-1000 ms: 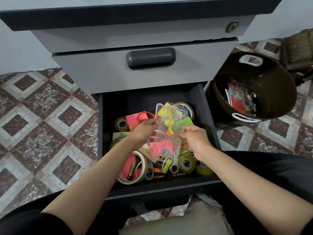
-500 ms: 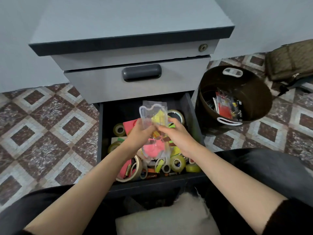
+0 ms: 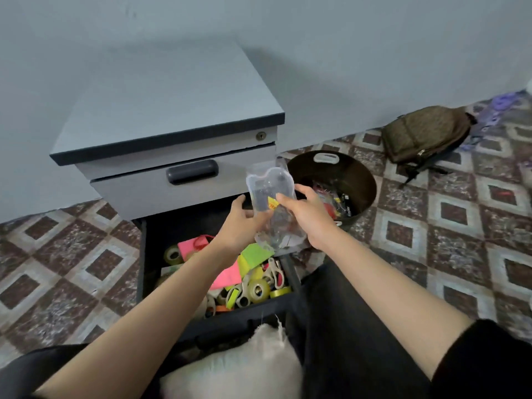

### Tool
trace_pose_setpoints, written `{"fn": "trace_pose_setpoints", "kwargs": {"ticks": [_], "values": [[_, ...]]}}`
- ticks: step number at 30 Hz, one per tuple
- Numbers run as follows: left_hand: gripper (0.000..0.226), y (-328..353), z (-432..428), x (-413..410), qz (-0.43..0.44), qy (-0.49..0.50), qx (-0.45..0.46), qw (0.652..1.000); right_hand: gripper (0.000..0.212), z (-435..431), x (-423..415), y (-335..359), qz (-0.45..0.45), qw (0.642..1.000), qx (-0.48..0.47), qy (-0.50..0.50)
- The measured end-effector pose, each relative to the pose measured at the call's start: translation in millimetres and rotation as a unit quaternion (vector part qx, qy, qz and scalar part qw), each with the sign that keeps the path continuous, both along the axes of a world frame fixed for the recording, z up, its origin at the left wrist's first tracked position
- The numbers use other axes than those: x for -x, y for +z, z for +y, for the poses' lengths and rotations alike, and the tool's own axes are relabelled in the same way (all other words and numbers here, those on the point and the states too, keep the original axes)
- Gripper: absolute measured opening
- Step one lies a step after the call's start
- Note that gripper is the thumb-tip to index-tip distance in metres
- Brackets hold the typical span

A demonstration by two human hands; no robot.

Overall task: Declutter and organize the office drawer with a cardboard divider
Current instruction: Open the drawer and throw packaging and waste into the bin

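Clearing out rubbish looks to be the step in hand. Both hands hold a crumpled clear plastic blister pack with a yellow label (image 3: 269, 194) in the air above the back of the open dark grey bottom drawer (image 3: 141, 254) of the pale grey pedestal cabinet (image 3: 172, 110). The left hand (image 3: 240, 226) grips the pack's lower part from seven o'clock, fingers curled round it. The right hand (image 3: 306, 218) pinches its side from four o'clock.

A round dark brown plastic bin with white handles (image 3: 367, 180) stands on the tiled floor (image 3: 431, 226) just beside the cabinet, at two o'clock from the drawer. In my judgement the next move calls for carrying the pack toward three o'clock, over the bin's rim, and releasing it with both hands so it drops inside.

Sorting is not yet done: yellowish tape rolls (image 3: 259, 289), pink sticky notes (image 3: 227, 275) and green notes (image 3: 254, 253) lie jumbled in the drawer. No cardboard divider shows anywhere.

The forearms hide the drawer's middle. Whether the pack holds anything is unclear through the glare, and the bin's contents are too blurred to name.
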State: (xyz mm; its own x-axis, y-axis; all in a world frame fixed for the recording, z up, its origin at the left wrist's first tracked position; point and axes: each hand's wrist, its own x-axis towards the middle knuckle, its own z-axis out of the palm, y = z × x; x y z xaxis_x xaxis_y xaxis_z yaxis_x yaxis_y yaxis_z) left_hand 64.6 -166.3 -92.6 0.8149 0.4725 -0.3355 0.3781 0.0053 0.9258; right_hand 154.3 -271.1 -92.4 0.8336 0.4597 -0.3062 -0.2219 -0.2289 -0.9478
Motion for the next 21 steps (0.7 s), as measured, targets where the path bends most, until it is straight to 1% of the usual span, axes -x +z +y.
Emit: {"fn": "trace_pose_setpoints", "kwargs": {"ticks": [1,2,3,4,6,9,11,12,14,16,21], "values": [[0.076,1.5,-6.7,-6.2,-0.004,-0.012,-0.008,1.000,0.064,-6.9,-6.3,2.1,-0.002,1.000,0.008,-0.009],[0.069,1.0,-9.7,-11.7,-0.006,-0.022,-0.019,1.000,0.064,-10.9,-10.1,3.6,-0.002,1.000,0.014,-0.013],[0.057,2.7,-14.8,-19.4,-0.009,-0.033,-0.031,0.999,0.063,-17.3,-16.4,4.5,0.000,1.000,0.017,-0.016],[0.051,4.4,-19.6,-27.9,-0.012,-0.043,-0.038,0.998,0.060,-23.6,-22.8,5.8,0.004,1.000,0.017,-0.016],[0.047,5.9,-27.8,-46.2,-0.015,-0.050,-0.039,0.998,0.048,-34.6,-35.7,7.1,0.013,1.000,0.023,-0.010],[0.049,2.6,-37.6,-74.1,-0.010,-0.048,-0.049,0.998,0.030,-45.0,-53.7,1.6,0.013,0.998,0.069,-0.001],[0.047,-6.6,-42.3,-92.0,0.013,-0.038,-0.030,0.999,0.021,-48.3,-64.4,-5.8,0.027,0.996,0.089,-0.013],[0.041,-13.4,-44.6,-101.8,0.031,-0.037,-0.019,0.999,0.017,-50.0,-71.4,-10.2,0.037,0.994,0.094,-0.027],[0.027,-25.9,-49.0,-116.1,0.060,-0.040,0.009,0.997,0.016,-52.2,-85.4,-19.7,0.056,0.991,0.106,-0.057],[0.019,-37.6,-49.7,-131.9,0.089,-0.043,0.010,0.995,0.018,-54.3,-100.4,-27.7,0.058,0.987,0.127,-0.077],[0.021,-55.2,-37.8,-169.3,0.120,-0.053,-0.030,0.991,0.027,-46.4,-134.9,-44.9,0.032,0.984,0.153,-0.085]]}}
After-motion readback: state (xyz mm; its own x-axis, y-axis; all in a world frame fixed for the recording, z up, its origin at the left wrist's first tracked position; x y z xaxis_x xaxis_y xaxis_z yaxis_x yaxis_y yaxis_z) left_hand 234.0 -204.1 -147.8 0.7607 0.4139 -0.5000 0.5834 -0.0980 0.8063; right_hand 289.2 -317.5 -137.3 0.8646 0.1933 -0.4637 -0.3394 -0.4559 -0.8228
